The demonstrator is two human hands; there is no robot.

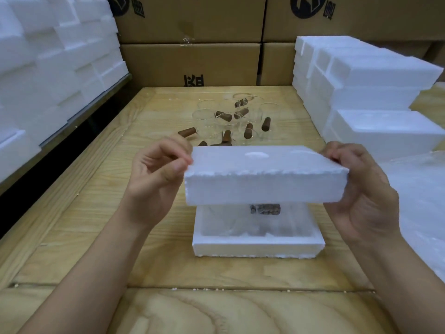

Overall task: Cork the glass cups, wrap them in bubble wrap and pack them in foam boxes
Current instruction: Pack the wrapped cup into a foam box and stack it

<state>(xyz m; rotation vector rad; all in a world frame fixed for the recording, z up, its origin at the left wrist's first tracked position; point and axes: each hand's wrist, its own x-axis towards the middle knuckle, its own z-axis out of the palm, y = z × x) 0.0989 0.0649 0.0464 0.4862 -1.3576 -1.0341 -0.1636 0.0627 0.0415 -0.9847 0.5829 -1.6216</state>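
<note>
Foam lid (265,179) held over foam box (258,248) mid-bench (72,237), left grip (159,172) and right grip (361,189) pinching its ends; glass cups (228,119), corks (248,130) toward far edge; cartons (190,63) behind.

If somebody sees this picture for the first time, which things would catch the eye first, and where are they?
First, the white foam lid in the middle, held in the air by the left hand and right hand at its two ends. Under it, on the wooden table, sits the open foam box with a wrapped, corked cup inside. Behind them stand clear glass cups among loose brown corks.
</note>
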